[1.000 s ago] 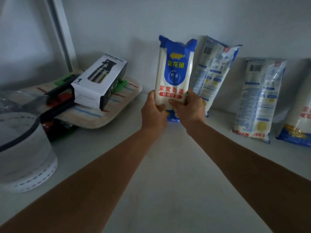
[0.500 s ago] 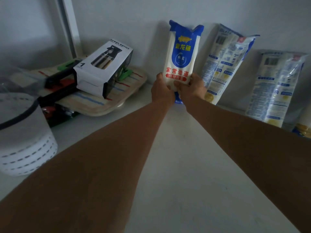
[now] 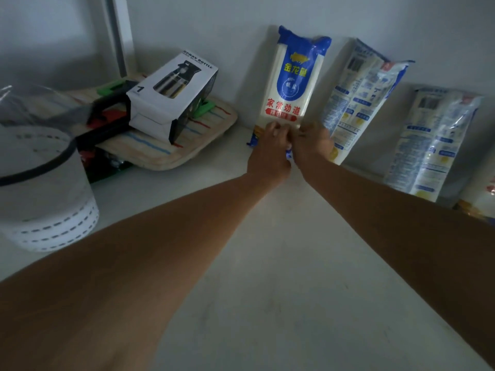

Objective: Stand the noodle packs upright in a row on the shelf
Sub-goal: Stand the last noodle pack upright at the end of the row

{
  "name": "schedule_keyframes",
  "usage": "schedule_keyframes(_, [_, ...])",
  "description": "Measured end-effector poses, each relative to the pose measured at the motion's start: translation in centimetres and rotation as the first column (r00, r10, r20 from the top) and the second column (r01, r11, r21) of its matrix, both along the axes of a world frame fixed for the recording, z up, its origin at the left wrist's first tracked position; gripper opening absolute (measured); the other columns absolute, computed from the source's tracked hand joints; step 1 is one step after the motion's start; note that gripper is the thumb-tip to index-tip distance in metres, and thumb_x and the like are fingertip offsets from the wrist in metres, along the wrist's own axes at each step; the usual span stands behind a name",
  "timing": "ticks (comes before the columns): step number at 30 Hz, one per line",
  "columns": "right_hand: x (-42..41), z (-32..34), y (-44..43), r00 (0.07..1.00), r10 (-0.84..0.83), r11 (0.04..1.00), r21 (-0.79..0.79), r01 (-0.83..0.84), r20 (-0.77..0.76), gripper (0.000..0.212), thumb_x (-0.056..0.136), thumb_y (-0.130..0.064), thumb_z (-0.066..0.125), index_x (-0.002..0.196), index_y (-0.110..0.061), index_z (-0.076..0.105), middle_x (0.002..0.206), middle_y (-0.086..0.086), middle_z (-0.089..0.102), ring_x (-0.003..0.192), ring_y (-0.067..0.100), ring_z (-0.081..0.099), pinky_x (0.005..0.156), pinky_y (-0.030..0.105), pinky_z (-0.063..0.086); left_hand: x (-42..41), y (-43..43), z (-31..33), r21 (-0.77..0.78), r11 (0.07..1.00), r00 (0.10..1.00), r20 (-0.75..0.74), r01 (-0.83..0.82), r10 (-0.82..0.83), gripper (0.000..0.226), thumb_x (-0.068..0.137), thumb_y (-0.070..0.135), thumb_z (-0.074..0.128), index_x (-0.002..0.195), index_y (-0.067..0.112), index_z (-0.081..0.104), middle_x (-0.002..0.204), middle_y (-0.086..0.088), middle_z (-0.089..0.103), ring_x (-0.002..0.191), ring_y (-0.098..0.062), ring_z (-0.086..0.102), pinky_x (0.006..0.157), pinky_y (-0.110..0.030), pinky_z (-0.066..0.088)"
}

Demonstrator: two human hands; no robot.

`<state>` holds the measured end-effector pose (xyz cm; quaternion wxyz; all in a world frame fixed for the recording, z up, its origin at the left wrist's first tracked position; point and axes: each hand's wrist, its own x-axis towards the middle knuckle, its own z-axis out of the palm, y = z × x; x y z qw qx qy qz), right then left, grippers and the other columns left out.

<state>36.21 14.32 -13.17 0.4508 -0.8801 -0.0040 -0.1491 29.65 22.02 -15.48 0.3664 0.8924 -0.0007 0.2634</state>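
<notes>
A blue-and-white noodle pack (image 3: 293,81) stands upright against the back wall of the white shelf (image 3: 281,277). My left hand (image 3: 269,153) and my right hand (image 3: 312,144) both grip its lower end, side by side, hiding the bottom edge. To its right a second noodle pack (image 3: 361,95) leans against the wall with its back side out, touching my right hand. A third pack (image 3: 434,140) stands further right. A fourth one (image 3: 482,194) shows only partly at the right edge.
A white and black spray-bottle box (image 3: 171,95) lies on a striped pad (image 3: 184,145) with green and red clips at the back left. A white fabric bin (image 3: 40,188) with a dark rim stands at the left. A vertical shelf post (image 3: 119,33) rises behind.
Both hands have carried the blue-and-white pack farther back and set it down against the wall. The view has shifted closer to the shelf.
</notes>
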Motion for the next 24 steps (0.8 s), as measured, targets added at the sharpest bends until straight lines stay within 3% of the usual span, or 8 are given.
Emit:
schedule_keyframes(2, [0.2,0.0,-1.4,0.996,-0.084,0.995,0.046,0.084,0.005,0.028,0.080,-0.025,0.058,0.098,-0.009,0.072,0.086,0.005,0.071,0.078,0.022,0.070,0.069,0.029,0.058,-0.5,0.3,0.4,-0.002,1.000,0.993,-0.114,0.024,-0.024,0.065,0.079,-0.009,0.056,0.139,0.010,0.044,0.152,-0.007,0.035,0.133,-0.030,0.046,0.095,-0.043,0.052])
schedule_keyframes(5, [0.1,0.5,-3.5,0.949,-0.310,0.936,0.155,0.315,-0.061,0.049,0.081,-0.035,0.063,0.121,-0.007,0.059,0.116,0.016,0.066,0.106,0.033,0.068,0.092,0.043,0.057,-1.1,-0.3,0.7,-0.012,0.999,0.966,-0.255,0.041,-0.042,0.078,0.084,-0.002,0.059,0.153,0.012,0.025,0.163,-0.004,0.019,0.142,-0.030,0.038,0.106,-0.042,0.046])
schedule_keyframes(9, [0.5,1.2,-4.9,0.951,-0.241,0.902,0.316,0.293,-0.196,0.083,0.065,-0.035,0.082,0.129,-0.016,0.033,0.128,0.015,0.054,0.114,0.037,0.061,0.097,0.045,0.053,-1.8,-1.8,1.0,-0.157,0.988,0.966,-0.254,0.004,-0.045,0.059,0.083,0.001,0.059,0.139,0.009,0.039,0.140,-0.013,0.041,0.124,-0.030,0.050,0.101,-0.040,0.050])
schedule_keyframes(11, [1.0,1.4,-5.8,0.954,-0.191,0.868,0.413,0.275,-0.233,0.078,0.058,-0.042,0.086,0.117,-0.017,0.041,0.115,0.010,0.063,0.091,0.030,0.068,0.069,0.040,0.062,-1.9,-2.2,1.9,-0.296,0.955,0.974,-0.223,-0.019,-0.049,0.046,0.087,0.000,0.055,0.132,0.007,0.045,0.129,-0.011,0.048,0.114,-0.022,0.052,0.091,-0.029,0.052])
schedule_keyframes(14, [1.0,2.2,-7.1,0.955,-0.082,0.834,0.505,0.222,-0.284,0.067,0.072,-0.032,0.086,0.127,-0.017,0.051,0.098,0.009,0.068,0.051,0.016,0.056,0.034,0.019,0.044,-1.7,-2.6,3.6,-0.464,0.886,0.974,-0.210,-0.028,-0.079,0.037,0.093,0.005,0.050,0.130,0.008,0.051,0.115,-0.002,0.054,0.101,-0.015,0.051,0.077,-0.019,0.049])
schedule_keyframes(20, [-0.8,2.4,-7.8,0.960,0.153,0.703,0.708,0.062,-0.236,0.020,0.097,-0.006,0.059,0.112,-0.019,0.055,0.077,0.010,0.067,0.041,0.014,0.067,0.042,0.030,0.058,-1.8,-3.8,5.5,-0.578,0.816,0.950,-0.270,-0.031,-0.155,0.033,0.097,0.014,0.048,0.126,0.000,0.055,0.121,-0.023,0.065,0.107,-0.038,0.066,0.092,-0.054,0.055])
schedule_keyframes(22, [-2.0,2.6,-8.0,0.956,0.198,0.676,0.736,0.025,-0.215,0.021,0.096,0.000,0.059,0.106,-0.018,0.054,0.076,0.013,0.067,0.042,0.015,0.067,0.044,0.031,0.059,-2.6,-4.3,6.2,-0.716,0.698,0.937,-0.249,-0.007,-0.245,0.033,0.101,0.017,0.043,0.125,-0.001,0.056,0.124,-0.025,0.064,0.102,-0.036,0.068,0.088,-0.053,0.057])
schedule_keyframes(24, [-3.3,2.5,-8.1,0.949,0.252,0.672,0.740,-0.031,-0.188,0.022,0.095,0.005,0.058,0.096,-0.016,0.052,0.072,0.013,0.064,0.042,0.014,0.066,0.044,0.027,0.058,-3.2,-4.5,6.6,-0.885,0.464,0.919,-0.218,-0.043,-0.330,0.043,0.104,0.034,0.036,0.122,0.002,0.059,0.115,-0.021,0.070,0.093,-0.032,0.070,0.079,-0.047,0.060])
